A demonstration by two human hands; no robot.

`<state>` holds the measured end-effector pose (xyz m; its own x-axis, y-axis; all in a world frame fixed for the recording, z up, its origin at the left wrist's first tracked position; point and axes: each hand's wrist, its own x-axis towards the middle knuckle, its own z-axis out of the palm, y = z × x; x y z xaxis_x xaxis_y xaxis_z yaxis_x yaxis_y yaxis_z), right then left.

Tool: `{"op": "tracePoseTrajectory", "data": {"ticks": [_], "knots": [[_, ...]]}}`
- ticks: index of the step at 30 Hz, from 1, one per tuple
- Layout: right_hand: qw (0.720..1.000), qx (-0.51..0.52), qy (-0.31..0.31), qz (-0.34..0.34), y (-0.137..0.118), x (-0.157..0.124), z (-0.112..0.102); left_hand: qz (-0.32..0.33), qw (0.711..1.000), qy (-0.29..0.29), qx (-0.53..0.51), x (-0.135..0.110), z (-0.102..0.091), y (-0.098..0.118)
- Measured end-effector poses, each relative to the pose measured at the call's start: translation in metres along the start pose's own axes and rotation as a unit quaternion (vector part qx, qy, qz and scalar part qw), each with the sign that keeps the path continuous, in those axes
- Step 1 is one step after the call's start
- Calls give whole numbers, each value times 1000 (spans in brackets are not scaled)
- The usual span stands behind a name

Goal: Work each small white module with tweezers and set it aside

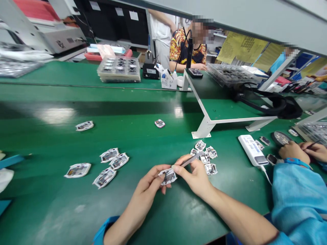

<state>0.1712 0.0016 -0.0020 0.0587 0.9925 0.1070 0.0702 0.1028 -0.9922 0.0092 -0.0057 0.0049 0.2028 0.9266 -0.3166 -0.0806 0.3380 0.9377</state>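
Firmly pinched in left grip [150, 181], module [168, 177] sits beside tweezers [190, 159]

The fingers of my left hand [150, 180] and right hand [195, 175] cover the edges of the small board [168, 177], so I cannot tell where the tweezers [190, 159] touch it. The white device [251, 149] carries print too small to read. A blue strip [10, 160] runs off the left edge.

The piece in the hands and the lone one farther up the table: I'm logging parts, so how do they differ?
The held piece is pinched by the left hand, with the right hand's tweezers at it; the lone piece lies flat on the green table, untouched. Both are small, white-edged, dark in the middle.
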Motion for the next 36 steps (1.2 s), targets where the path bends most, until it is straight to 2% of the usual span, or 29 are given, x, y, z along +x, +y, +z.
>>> {"op": "tracePoseTrajectory", "data": {"ticks": [10, 28, 36], "knots": [[999, 25, 1, 19, 2, 0, 2, 31, 999, -18, 37, 0, 1, 0], [991, 106, -14, 76, 6, 1, 2, 36, 997, -47, 52, -1, -4, -1], [990, 117, -14, 72, 10, 1, 2, 37, 996, -50, 57, 0, -5, -1]]}}
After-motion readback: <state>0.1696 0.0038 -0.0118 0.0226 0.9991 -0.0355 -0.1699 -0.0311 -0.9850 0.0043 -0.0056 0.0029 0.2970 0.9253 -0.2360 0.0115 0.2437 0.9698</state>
